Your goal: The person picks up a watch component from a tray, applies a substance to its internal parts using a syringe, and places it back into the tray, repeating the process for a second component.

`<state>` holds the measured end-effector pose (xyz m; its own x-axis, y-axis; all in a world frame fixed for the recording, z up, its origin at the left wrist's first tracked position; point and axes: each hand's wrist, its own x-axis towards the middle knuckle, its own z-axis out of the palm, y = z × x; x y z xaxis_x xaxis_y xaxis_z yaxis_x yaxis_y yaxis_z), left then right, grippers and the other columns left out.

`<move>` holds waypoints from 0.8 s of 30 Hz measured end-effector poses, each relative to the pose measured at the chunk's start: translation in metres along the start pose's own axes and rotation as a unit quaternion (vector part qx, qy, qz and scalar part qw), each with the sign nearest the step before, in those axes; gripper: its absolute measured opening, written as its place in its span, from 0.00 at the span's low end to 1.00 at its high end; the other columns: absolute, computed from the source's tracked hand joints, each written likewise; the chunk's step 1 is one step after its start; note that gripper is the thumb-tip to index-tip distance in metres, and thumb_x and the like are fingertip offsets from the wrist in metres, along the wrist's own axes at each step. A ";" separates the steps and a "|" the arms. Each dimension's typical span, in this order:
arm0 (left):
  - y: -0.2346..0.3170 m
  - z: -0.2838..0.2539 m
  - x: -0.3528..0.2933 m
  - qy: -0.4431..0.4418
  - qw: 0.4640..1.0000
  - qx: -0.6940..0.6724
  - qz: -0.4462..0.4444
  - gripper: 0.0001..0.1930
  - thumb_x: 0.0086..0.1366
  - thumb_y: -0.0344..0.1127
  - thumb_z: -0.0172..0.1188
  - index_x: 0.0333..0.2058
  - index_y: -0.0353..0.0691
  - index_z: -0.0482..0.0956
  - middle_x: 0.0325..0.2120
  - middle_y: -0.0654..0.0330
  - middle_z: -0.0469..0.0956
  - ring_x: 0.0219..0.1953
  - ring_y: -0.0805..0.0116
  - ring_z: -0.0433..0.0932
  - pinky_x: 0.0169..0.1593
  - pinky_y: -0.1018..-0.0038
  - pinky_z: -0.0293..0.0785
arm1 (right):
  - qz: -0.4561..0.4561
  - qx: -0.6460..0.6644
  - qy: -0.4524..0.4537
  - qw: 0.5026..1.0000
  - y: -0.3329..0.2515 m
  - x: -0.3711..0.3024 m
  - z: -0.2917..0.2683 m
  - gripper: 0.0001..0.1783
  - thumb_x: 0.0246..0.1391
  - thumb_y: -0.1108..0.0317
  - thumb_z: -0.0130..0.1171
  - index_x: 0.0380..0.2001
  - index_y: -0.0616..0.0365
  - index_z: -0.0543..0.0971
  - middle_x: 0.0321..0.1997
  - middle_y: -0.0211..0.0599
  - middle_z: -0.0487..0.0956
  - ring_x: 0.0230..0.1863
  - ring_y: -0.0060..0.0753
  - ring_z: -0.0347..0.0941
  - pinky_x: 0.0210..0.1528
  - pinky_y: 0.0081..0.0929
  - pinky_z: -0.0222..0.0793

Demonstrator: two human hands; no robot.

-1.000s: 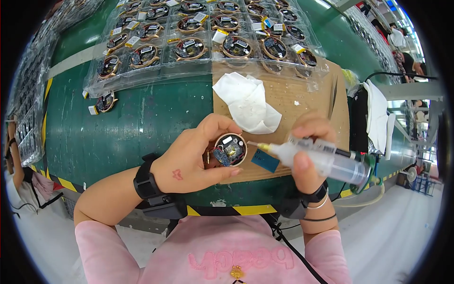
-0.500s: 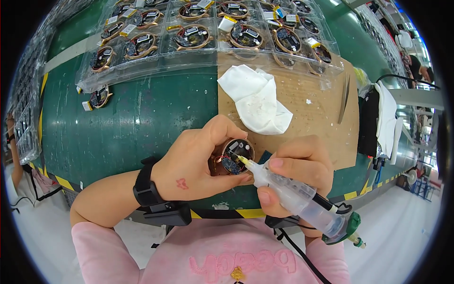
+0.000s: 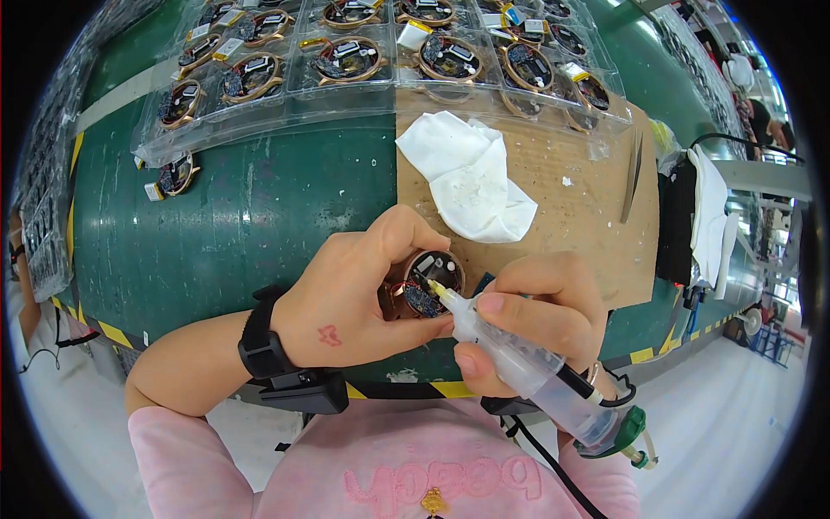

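Note:
Between the thumb and fingers of my left hand [image 3: 350, 290] is a round watch case [image 3: 435, 275] with a gold rim, its open side up. Black parts, a small circuit board and red wires show inside it. My right hand [image 3: 545, 316] is closed around a clear glue-dispensing syringe [image 3: 519, 363] with a green cap at its back end. The syringe slants down to the left, and its yellow needle tip [image 3: 439, 288] reaches into the case. Whether the tip touches the parts inside, I cannot tell.
A clear plastic tray [image 3: 346, 108] of similar watch cases with small batteries stands at the back. One more case [image 3: 177, 176] lies left of it on the green table [image 3: 233, 225]. A white cloth [image 3: 475, 182] and tweezers [image 3: 634, 177] rest on brown cardboard [image 3: 579, 208].
The syringe and my right hand have shifted slightly left, its needle tip now further left in the case. My left hand still holds the case in nearly the same place.

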<state>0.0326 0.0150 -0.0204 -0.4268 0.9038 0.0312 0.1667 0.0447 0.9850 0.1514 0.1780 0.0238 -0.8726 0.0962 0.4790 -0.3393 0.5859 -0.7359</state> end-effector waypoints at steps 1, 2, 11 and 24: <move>0.001 -0.001 0.000 -0.002 1.000 0.001 -0.003 0.27 0.46 0.31 0.72 0.43 0.39 0.67 0.28 0.61 0.75 0.23 0.71 0.76 0.26 0.76 0.70 | 0.000 0.000 0.000 1.000 0.000 0.000 0.000 0.18 0.35 0.72 0.71 0.34 0.56 0.79 0.33 0.34 0.74 0.27 0.32 0.74 0.27 0.24 0.71; 0.001 -0.001 0.000 -0.005 1.000 0.001 -0.006 0.27 0.46 0.31 0.72 0.43 0.39 0.67 0.27 0.61 0.75 0.23 0.71 0.75 0.26 0.77 0.70 | -0.007 -0.002 0.000 1.000 0.000 0.001 0.000 0.18 0.35 0.72 0.71 0.34 0.56 0.79 0.33 0.34 0.74 0.27 0.32 0.74 0.26 0.24 0.71; -0.003 0.000 0.001 0.004 1.000 0.003 0.024 0.27 0.46 0.31 0.72 0.44 0.38 0.67 0.27 0.61 0.75 0.23 0.73 0.75 0.27 0.78 0.70 | -0.029 -0.016 -0.003 0.999 0.000 0.001 0.000 0.16 0.36 0.72 0.70 0.33 0.57 0.79 0.32 0.34 0.74 0.25 0.31 0.74 0.24 0.22 0.71; 0.001 -0.003 0.000 -0.010 1.000 -0.009 -0.013 0.27 0.46 0.30 0.72 0.44 0.38 0.67 0.27 0.62 0.72 0.23 0.76 0.72 0.26 0.79 0.67 | -0.029 -0.005 -0.003 1.000 0.002 0.000 -0.001 0.15 0.36 0.72 0.70 0.32 0.57 0.79 0.32 0.35 0.74 0.25 0.29 0.74 0.24 0.21 0.71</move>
<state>0.0301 0.0135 -0.0185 -0.4125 0.9110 0.0020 0.1391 0.0609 0.9884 0.1512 0.1794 0.0229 -0.8537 0.0571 0.5176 -0.3858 0.5982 -0.7024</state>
